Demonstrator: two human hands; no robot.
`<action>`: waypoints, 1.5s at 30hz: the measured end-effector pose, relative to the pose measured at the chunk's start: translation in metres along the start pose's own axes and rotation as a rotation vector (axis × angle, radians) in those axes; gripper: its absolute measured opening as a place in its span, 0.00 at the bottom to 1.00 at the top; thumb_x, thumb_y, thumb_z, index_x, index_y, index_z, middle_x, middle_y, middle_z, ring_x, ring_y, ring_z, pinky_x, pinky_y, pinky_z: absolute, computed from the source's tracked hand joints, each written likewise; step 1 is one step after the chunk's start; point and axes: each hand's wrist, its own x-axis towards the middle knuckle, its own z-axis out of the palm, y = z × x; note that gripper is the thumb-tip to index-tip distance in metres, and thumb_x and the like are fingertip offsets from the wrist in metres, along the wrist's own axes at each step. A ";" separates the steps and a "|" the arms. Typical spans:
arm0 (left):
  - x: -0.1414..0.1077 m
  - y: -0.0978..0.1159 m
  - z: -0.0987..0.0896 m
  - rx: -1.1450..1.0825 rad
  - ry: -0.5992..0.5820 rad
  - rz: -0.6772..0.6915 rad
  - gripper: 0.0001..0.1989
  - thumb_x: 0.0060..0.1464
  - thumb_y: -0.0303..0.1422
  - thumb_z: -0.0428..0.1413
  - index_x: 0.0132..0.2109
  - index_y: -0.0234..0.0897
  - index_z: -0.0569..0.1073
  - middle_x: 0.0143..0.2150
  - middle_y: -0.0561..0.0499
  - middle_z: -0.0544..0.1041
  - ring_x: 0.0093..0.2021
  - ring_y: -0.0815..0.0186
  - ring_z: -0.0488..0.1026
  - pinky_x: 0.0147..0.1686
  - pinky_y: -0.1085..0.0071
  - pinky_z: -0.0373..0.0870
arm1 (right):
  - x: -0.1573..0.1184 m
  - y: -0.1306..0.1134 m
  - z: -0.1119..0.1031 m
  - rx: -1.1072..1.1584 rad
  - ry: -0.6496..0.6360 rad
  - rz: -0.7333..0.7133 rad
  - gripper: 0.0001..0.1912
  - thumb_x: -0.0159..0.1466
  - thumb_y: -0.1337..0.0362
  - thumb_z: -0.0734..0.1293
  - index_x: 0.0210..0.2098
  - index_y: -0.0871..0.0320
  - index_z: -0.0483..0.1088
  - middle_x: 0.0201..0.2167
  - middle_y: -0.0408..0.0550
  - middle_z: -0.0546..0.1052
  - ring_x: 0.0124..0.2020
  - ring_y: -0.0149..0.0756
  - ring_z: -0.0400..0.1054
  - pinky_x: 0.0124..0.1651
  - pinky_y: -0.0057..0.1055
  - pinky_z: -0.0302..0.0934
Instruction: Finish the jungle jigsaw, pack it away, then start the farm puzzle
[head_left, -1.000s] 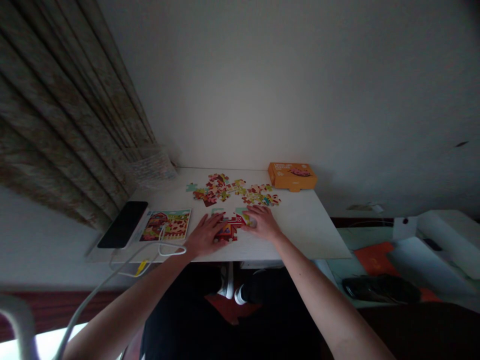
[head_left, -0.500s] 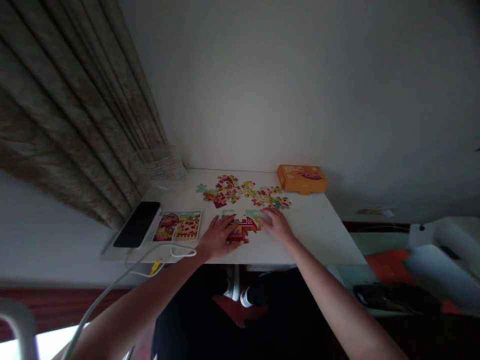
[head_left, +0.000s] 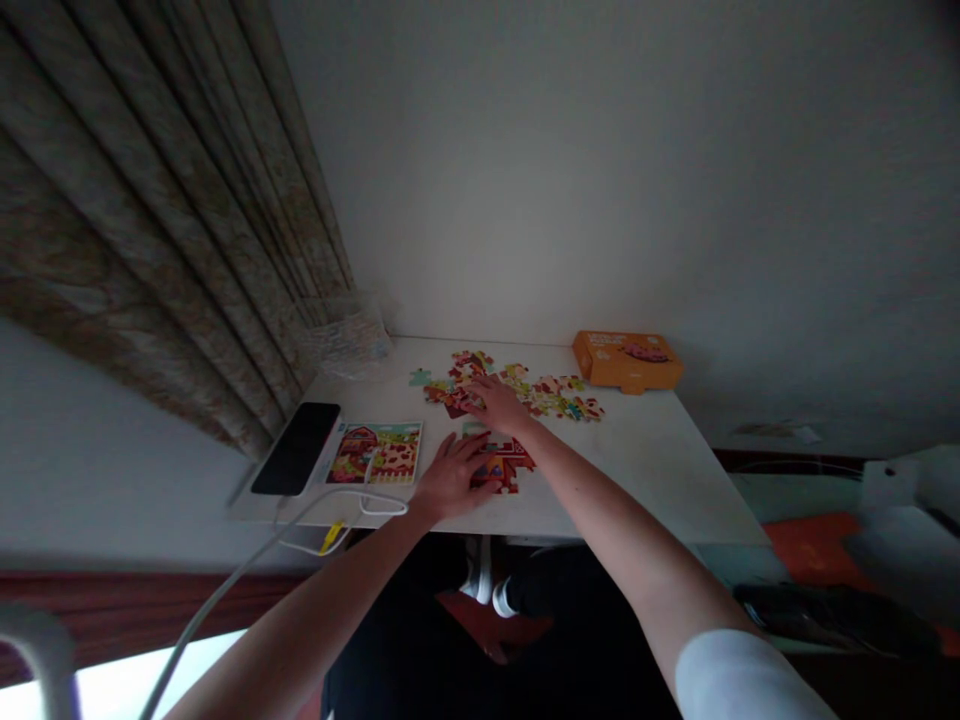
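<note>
My left hand (head_left: 452, 476) lies with fingers spread at the left side of a joined section of jigsaw puzzle (head_left: 513, 472), showing a red barn; the fingers cover part of it. Farther back, my right hand (head_left: 501, 405) reaches over a heap of loose puzzle pieces (head_left: 556, 396), its thumb and fingers apart at the heap's left part. Whether a fingertip touches a piece I cannot tell. My right forearm hides the right side of the barn section. A single pale green piece (head_left: 420, 377) lies at the heap's left end.
On the white table (head_left: 645, 460), a farm picture card (head_left: 394, 456) and a black phone (head_left: 295, 449) lie at left. A white cable (head_left: 247, 555) crosses the front left edge. A clear plastic bag (head_left: 349, 345) stands back left, an orange box (head_left: 628, 362) back right.
My right hand has left the right side of the barn section and moved back and left to the loose pieces. My left hand stays on the section. The view has shifted slightly.
</note>
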 end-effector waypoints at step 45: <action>-0.001 -0.006 0.010 0.020 0.060 -0.012 0.17 0.70 0.38 0.49 0.60 0.46 0.76 0.68 0.47 0.72 0.67 0.56 0.68 0.71 0.46 0.56 | -0.116 0.107 -0.015 -0.241 0.271 0.472 0.24 0.73 0.56 0.57 0.62 0.56 0.72 0.64 0.60 0.73 0.64 0.53 0.64 0.67 0.58 0.50</action>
